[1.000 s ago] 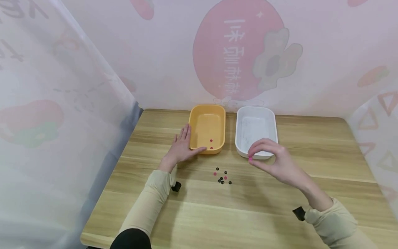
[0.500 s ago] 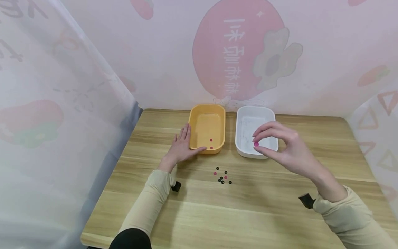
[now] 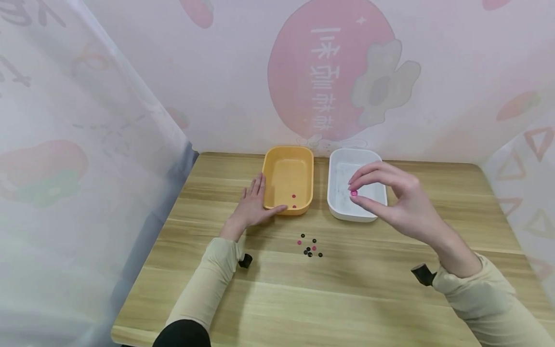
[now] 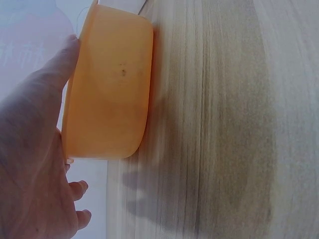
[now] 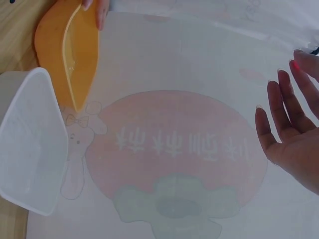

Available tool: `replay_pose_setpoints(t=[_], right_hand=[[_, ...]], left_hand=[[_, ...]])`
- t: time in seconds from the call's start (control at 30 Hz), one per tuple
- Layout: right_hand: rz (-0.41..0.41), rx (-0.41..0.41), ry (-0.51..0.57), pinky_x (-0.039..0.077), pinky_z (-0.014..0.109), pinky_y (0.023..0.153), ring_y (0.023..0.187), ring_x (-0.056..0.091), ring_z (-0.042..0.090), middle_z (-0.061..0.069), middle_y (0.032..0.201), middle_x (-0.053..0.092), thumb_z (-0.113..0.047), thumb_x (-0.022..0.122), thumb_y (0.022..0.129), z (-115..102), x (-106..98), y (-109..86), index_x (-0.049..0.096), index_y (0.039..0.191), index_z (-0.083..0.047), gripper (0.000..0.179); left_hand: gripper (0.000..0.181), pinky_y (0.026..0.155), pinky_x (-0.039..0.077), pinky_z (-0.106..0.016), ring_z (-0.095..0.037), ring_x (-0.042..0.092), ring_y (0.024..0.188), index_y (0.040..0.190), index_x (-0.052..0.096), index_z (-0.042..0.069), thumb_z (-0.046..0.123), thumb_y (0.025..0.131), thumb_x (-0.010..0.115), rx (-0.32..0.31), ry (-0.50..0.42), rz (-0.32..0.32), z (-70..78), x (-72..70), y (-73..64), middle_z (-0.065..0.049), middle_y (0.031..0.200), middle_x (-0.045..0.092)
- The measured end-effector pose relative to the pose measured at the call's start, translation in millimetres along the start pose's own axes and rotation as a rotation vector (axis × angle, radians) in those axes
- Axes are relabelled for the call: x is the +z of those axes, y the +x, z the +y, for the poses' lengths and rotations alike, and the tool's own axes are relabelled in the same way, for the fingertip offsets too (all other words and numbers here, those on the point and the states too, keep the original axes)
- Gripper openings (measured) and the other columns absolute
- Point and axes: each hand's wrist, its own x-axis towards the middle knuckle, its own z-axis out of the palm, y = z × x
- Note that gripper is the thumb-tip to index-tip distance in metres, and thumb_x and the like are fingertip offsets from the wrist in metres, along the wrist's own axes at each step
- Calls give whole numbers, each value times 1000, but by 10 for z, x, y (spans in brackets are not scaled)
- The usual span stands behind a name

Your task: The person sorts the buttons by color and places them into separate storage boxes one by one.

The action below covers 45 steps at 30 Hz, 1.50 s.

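Between thumb and fingertips, my right hand [image 3: 403, 205] pinches a pink button [image 3: 354, 193], raised over the white bin [image 3: 336, 209] in the head view. The right wrist view shows the same hand [image 5: 294, 119] with a bit of pink at its fingertips, its other fingers spread. My left hand [image 3: 251, 207] lies with straight fingers along the left side of the yellow bin [image 3: 288, 168], thumb on its near rim. In the left wrist view, the thumb of that hand [image 4: 35, 144] is at the rim of the yellow bin [image 4: 109, 89]. Two pink buttons [image 3: 294, 196] lie inside the yellow bin.
On the wooden table [image 3: 269, 308], in front of the bins, several black buttons [image 3: 320, 255] and two pink ones lie scattered. A printed cloth backdrop [image 3: 234, 86] rises behind the table and along its left and right sides.
My right hand has risen from the near rim of the white bin to over it, still pinching the pink button, then shifted slightly left. The left hand keeps its place.
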Motion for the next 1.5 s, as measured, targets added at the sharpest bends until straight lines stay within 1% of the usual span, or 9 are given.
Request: replay_pose_setpoints(t=[0.17,0.3,0.47,0.6,0.77,1.0,1.2,1.4,1.5], right_hand=[[19,2,4,52,20,110,111,70,4,5,108,77,20,84,81,27,27,56,81,104,-7,35],[56,7,30,53,19,108,110,71,6,6,107,78,22,81,82,72,46,82,80,104,-4,34],[101,71,24,52,19,108,110,71,5,1,107,79,19,82,84,160,58,92,81,104,-5,31],[121,99,7,52,18,106,109,71,3,5,105,79,17,82,86,240,75,117,81,105,-4,28],[143,129,-11,50,17,103,106,70,1,8,104,80,13,82,89,336,121,178,81,104,-5,23],[158,143,-25,49,17,100,102,67,-2,15,102,79,10,82,91,489,229,238,80,103,3,14],[178,150,-27,49,20,95,100,65,0,19,101,79,7,81,92,644,330,289,81,104,2,13],[170,171,-21,48,14,92,96,64,0,18,99,79,5,82,93,804,449,302,80,104,3,11],[164,183,-22,51,17,91,93,64,0,19,99,79,6,82,93,886,530,303,80,104,3,12]], left_hand=[[130,140,9,-67,-42,3,174,175,-7,3,86,96,54,3,-2,4,6,22,-11,-13,186,-12],[131,140,9,-66,-42,4,174,176,-6,3,88,95,53,10,-4,7,20,38,8,-14,186,-11],[131,140,9,-65,-41,4,174,176,-5,3,89,95,52,23,-1,18,22,43,38,-13,187,-11],[132,140,10,-65,-41,4,174,176,-5,3,89,94,52,29,2,17,18,39,49,-14,186,-10],[131,140,10,-66,-42,4,174,175,-7,4,87,95,54,24,3,25,18,17,53,-12,186,-12],[129,140,9,-66,-41,5,174,176,-5,3,84,96,57,21,-1,27,10,12,42,-13,186,-11],[129,140,10,-66,-43,5,174,175,-2,0,85,97,53,40,35,48,-2,49,62,-18,186,-5],[128,141,10,-65,-42,6,174,175,-3,0,83,97,56,44,32,47,31,60,59,-19,186,-4],[129,141,10,-65,-43,7,174,175,-2,0,83,96,56,52,27,50,35,61,72,-20,186,-3]])
